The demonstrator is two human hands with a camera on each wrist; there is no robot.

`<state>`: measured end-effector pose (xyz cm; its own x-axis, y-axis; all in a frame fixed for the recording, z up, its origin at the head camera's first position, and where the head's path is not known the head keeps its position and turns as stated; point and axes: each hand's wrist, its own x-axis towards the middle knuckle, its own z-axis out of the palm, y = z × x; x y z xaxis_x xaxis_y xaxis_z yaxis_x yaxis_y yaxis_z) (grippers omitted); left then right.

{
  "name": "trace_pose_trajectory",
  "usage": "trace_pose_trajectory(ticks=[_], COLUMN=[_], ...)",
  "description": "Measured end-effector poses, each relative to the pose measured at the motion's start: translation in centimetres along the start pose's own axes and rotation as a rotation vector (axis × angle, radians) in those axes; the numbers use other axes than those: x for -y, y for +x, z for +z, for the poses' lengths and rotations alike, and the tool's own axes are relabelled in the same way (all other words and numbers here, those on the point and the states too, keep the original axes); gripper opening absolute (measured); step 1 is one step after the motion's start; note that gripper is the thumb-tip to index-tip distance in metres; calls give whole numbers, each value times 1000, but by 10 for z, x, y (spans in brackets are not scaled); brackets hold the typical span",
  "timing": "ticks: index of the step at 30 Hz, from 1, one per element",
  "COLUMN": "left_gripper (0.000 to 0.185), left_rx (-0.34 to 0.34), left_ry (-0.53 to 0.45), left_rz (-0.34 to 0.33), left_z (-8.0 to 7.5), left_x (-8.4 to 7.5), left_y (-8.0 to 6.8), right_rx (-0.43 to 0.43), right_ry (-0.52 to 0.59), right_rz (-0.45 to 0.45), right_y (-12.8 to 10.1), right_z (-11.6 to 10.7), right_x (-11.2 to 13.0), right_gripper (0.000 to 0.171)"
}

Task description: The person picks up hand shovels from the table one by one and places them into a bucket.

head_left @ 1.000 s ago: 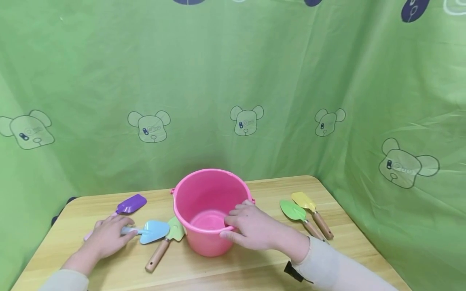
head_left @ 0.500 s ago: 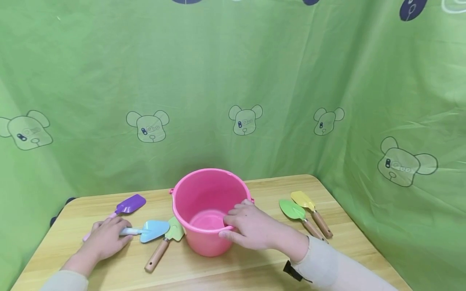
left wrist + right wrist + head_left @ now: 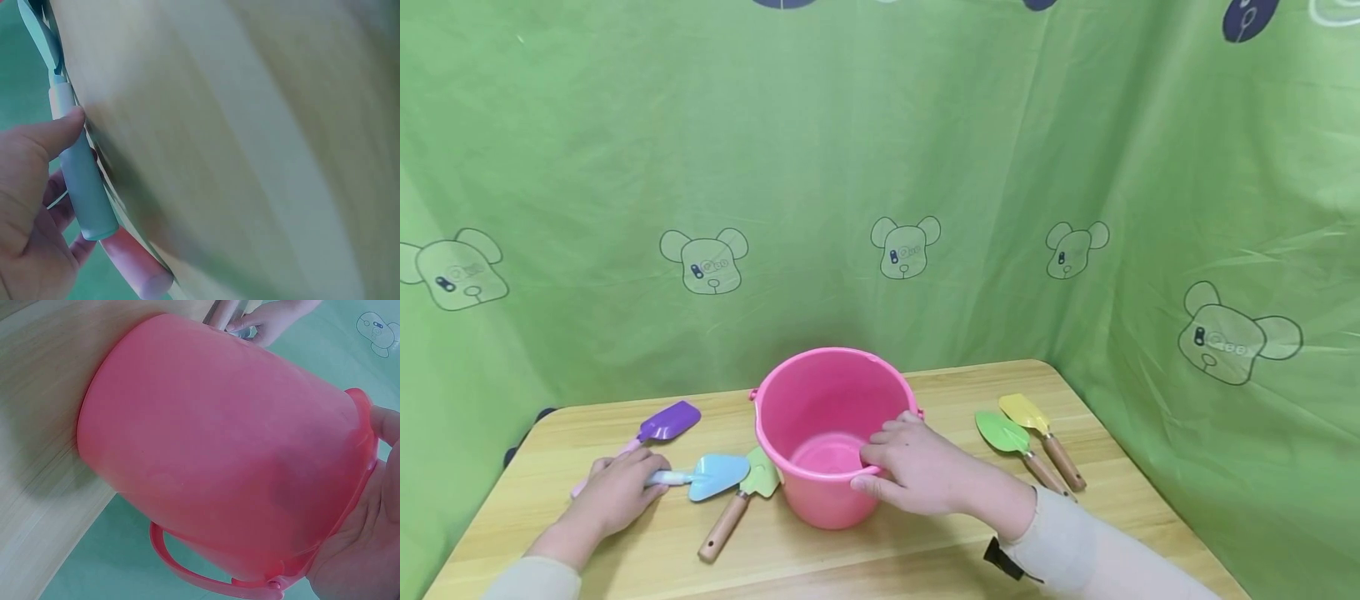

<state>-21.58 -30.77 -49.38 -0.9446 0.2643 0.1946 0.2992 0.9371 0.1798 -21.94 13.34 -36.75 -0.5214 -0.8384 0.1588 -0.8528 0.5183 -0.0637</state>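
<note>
My left hand (image 3: 617,493) pinches the pale blue handle of a small blue trowel (image 3: 718,477). In the left wrist view the thumb (image 3: 61,132) presses one side of that handle (image 3: 87,181), with fingers behind it. A pink handle (image 3: 139,265) lies just beyond; it belongs to the purple shovel (image 3: 672,421), whose handle the left hand partly covers. My right hand (image 3: 917,467) grips the near right rim of an upright pink bucket (image 3: 831,500), thumb outside and fingers inside. The bucket's interior holds nothing visible. The blue blade overlaps a light green trowel (image 3: 762,473) with a wooden handle.
At the right of the wooden table (image 3: 910,558) lie a green leaf-shaped trowel (image 3: 1002,432) and a yellow shovel (image 3: 1026,412), side by side. The bucket's handle (image 3: 194,575) hangs down its far side. A green curtain (image 3: 820,167) encloses the table behind and at both sides.
My left thumb and fingers have drawn in around the blue trowel's handle. The trowel has stayed nearly in place; the right hand and bucket have not moved.
</note>
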Motion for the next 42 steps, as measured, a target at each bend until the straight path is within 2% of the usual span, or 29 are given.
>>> trace_pose_trajectory(ticks=[7,14,20,26,42], left_gripper=[21,23,21,21,22], left_rx=[-7,14,34,43,-33], left_ry=[4,-15,-38,-22,75], left_rz=[30,70,61,66,114], left_z=[1,-6,-15,-22,-46], left_x=[4,5,1,-4,-14], left_y=[-2,-3,-5,-6,1], right_rx=[4,-3,-7,-9,-13], right_ry=[5,-3,-4,-5,3], right_rz=[2,-4,-11,-12,-9], right_y=[0,-1,-1,-1,-1], right_z=[1,1,2,2,2], right_x=[-1,0,0,0,-2], right_gripper=[40,40,40,40,40])
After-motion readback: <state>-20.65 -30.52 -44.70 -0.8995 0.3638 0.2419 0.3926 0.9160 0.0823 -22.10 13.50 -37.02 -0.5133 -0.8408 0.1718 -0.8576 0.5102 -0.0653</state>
